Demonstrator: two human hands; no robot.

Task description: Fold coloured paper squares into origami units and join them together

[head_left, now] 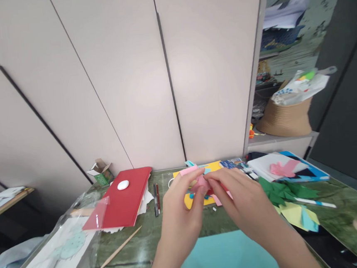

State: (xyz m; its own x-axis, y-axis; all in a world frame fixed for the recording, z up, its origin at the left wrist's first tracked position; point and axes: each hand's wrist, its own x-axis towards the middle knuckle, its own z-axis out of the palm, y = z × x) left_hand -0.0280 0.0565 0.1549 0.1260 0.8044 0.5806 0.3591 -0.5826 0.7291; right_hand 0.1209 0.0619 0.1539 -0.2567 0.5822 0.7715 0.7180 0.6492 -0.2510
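Observation:
Both hands meet above the middle of the table, fingertips close together around a small pink folded paper [200,183]. My left hand [182,204] pinches it between thumb and fingers from the left. From the other side my right hand [238,191] grips its edge, fingers bent and pressed together. Part of the paper is hidden by the fingers, so its full shape cannot be made out. Behind it lies a yellow sheet [214,166] with small blue and pink bits. Below the wrists is a light blue sheet [228,257].
At left lie a red folder [125,201] bearing a white oval object [123,184], a pointed wooden stick [121,247] and two pens [156,198]. Green paper leaves [285,191], a white pen [315,202] and a notebook with a pink paper piece [284,168] are at right.

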